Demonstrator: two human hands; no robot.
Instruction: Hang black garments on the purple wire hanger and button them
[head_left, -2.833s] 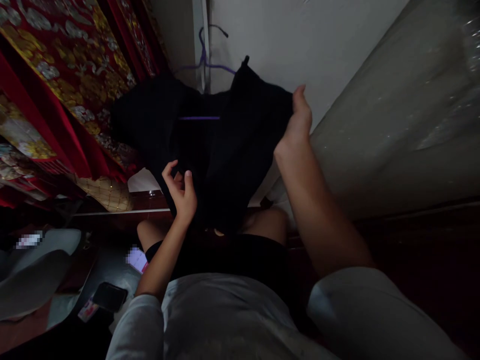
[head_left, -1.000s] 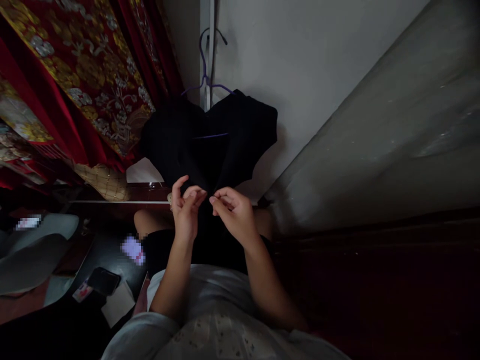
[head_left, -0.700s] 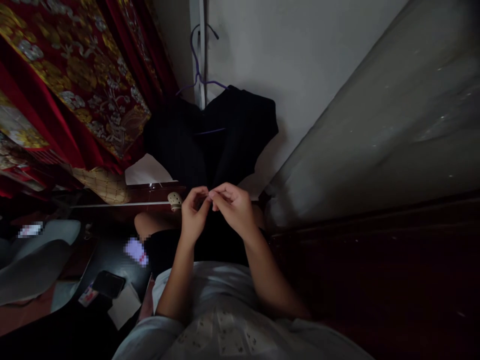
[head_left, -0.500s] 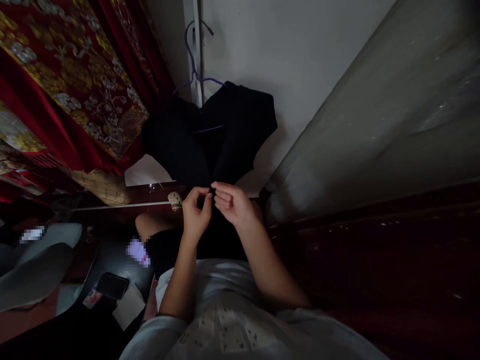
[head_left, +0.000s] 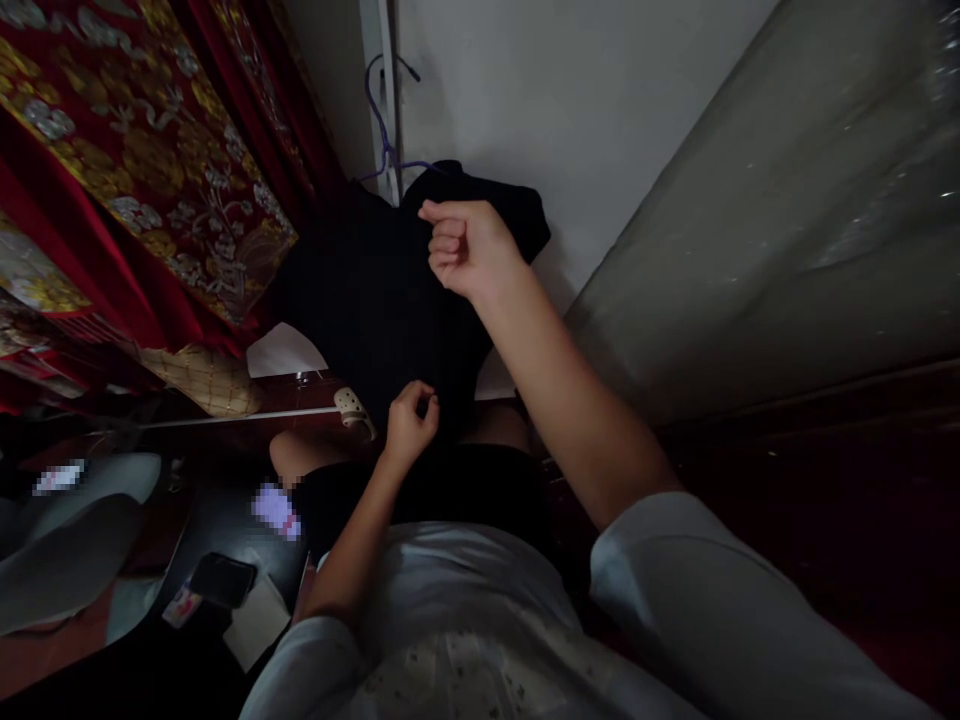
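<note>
A black garment point(head_left: 360, 300) hangs on a purple hanger point(head_left: 379, 120) hooked to a white upright at the wall corner. My left hand point(head_left: 411, 420) is low, its fingers pinched on the garment's bottom edge above my knees. Raised in front of the garment's upper part, just below the hanger, my right hand point(head_left: 466, 248) is curled shut with thumb against fingers. What it pinches is too small and dark to make out.
Red and gold embroidered cloth point(head_left: 150, 150) hangs at the left, with a beige netted piece point(head_left: 202, 380) below it. A grey plastic-covered surface point(head_left: 787, 220) slopes on the right. A dark phone point(head_left: 221, 580) and cards lie on the floor at lower left, a pale sandal point(head_left: 354, 410) near my knee.
My right hand has risen from beside the left at the garment's bottom edge up to its top, staying closed. My left hand stays low, pinching the hem.
</note>
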